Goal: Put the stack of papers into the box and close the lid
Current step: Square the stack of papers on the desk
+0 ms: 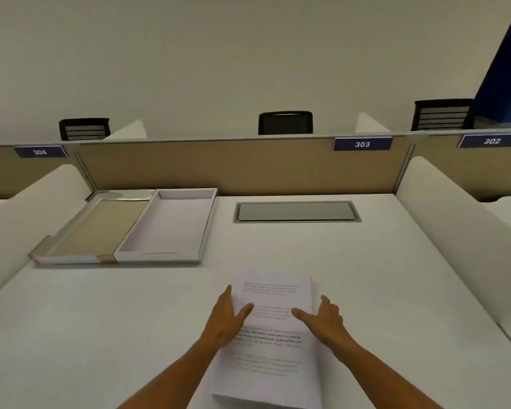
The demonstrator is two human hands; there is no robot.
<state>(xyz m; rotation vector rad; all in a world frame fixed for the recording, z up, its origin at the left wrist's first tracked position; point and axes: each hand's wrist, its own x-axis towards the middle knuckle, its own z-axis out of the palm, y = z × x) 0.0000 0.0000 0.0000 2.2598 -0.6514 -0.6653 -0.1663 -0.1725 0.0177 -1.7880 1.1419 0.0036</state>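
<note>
We are bracketing the stack of papers (pixel 273 329), its long axis pointing away, with left hand (pixel 229 317) and right hand (pixel 325 318) spread; the open box (pixel 202 228) is lying far-left.

Two bare forearms rise from the lower edge of the view, either side of the white printed stack of papers (pixel 273 335), which serves as the landmark. No sleeve, watch, bracelet or ring shows on either arm up to where the frame cuts them off. The slim, bare left hand (pixel 229 315), left of the stack, has long slender fingers and a separate thumb. The equally bare right hand (pixel 322 317), right of the stack, has the same slender build. Nails are too blurred to describe.
</note>
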